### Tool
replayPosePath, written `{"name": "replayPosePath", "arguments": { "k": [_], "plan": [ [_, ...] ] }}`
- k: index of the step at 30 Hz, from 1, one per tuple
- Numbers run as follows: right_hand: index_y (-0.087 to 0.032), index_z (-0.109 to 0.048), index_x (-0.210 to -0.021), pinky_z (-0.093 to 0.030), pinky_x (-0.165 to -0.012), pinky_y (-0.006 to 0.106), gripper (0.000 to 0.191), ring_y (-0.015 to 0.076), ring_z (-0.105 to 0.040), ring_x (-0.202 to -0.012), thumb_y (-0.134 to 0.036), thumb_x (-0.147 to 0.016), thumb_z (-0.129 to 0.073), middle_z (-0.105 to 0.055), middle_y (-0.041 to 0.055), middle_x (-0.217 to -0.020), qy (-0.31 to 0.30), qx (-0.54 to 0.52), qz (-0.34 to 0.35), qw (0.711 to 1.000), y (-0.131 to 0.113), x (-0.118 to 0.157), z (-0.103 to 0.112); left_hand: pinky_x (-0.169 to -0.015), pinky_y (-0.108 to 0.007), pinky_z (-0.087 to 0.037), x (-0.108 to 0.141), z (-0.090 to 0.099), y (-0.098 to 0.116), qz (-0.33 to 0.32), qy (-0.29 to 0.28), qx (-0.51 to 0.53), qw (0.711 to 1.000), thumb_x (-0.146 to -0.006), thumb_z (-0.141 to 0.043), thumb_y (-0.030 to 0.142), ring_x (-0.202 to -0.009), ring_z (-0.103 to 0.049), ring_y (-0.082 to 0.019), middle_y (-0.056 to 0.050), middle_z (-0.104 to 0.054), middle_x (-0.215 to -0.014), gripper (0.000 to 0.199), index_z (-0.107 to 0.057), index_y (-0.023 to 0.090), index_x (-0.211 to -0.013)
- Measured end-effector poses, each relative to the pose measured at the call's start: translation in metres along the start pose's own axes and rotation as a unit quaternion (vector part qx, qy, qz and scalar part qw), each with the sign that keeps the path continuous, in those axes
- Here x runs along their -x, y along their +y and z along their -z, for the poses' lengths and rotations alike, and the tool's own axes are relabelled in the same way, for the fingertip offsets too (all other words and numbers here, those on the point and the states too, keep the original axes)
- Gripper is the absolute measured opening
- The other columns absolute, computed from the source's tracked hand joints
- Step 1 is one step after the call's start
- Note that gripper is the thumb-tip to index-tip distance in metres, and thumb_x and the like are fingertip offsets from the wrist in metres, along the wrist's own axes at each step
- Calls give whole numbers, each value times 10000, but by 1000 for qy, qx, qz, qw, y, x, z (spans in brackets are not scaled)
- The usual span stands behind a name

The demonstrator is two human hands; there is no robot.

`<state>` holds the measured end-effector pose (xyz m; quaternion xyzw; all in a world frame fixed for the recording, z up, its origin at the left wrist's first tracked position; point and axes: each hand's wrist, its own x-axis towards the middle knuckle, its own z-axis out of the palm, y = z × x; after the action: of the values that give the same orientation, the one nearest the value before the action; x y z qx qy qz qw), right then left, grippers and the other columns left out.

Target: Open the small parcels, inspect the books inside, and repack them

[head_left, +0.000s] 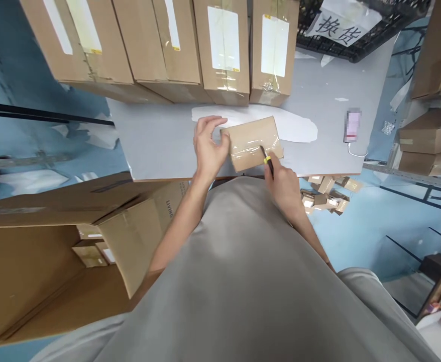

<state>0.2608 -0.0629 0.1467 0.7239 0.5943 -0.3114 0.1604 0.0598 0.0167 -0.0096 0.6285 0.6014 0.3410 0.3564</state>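
A small brown cardboard box [252,136] with clear tape across it rests near the front edge of the grey-white table [160,146]. My left hand [210,146] is at the box's left end, its fingers curved and apart, the thumb by the upper left corner. In my right hand [283,183] is a black and yellow utility knife [268,160], gripped in closed fingers, its tip at the tape on the box's top. A white paper sheet [296,125] lies flat on the table behind the box.
Four tall cartons [226,83] line the table's back. A black crate [333,48] with a handwritten sign stands back right; a phone [352,124] on a cable lies below it. A large open carton [35,281] holding small boxes is at the left. Small boxes [324,193] lie on the floor.
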Motion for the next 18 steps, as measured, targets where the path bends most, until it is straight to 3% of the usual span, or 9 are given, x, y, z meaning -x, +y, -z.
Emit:
{"name": "replayPosePath", "arguments": {
  "k": [4, 7, 11, 18],
  "plan": [
    [-159, -464, -1790, -609, -946, 405, 585, 340, -835, -1051, -303, -1229, -383, -865, 181, -1274, 54, -35, -13, 998, 48, -22, -3, -1424, -661, -363, 7, -23, 41, -96, -65, -49, 992, -1117, -701, 521, -1682, -496, -389, -70, -668, -1656, 319, -769, 352, -1378],
    [-163, -487, -1781, -609, -959, 408, 589, 342, -831, -1081, -288, -1218, -368, -855, 179, -1332, 68, -68, 10, 995, 69, -32, -4, -1456, -711, -271, 10, -47, 59, -143, -127, -82, 978, -1141, -643, 561, -1741, -423, -397, -50, -639, -1714, 350, -761, 354, -1397],
    [-183, -475, -1794, -614, -992, 420, 594, 340, -829, -1116, -313, -1227, -357, -849, 171, -1362, 61, -89, 30, 994, 74, -40, -4, -1459, -712, -269, 9, -64, 59, -152, -156, -107, 970, -1164, -597, 515, -1724, -464, -366, -52, -651, -1714, 328, -761, 360, -1402],
    [-181, -451, -1807, -617, -1002, 414, 607, 339, -827, -1153, -298, -1221, -347, -859, 169, -1344, 40, -95, 37, 994, 62, -53, -2, -1446, -728, -281, 8, -64, 52, -150, -150, -109, 971, -1173, -580, 452, -1715, -480, -358, -54, -680, -1684, 288, -772, 364, -1370]
  ]
}}
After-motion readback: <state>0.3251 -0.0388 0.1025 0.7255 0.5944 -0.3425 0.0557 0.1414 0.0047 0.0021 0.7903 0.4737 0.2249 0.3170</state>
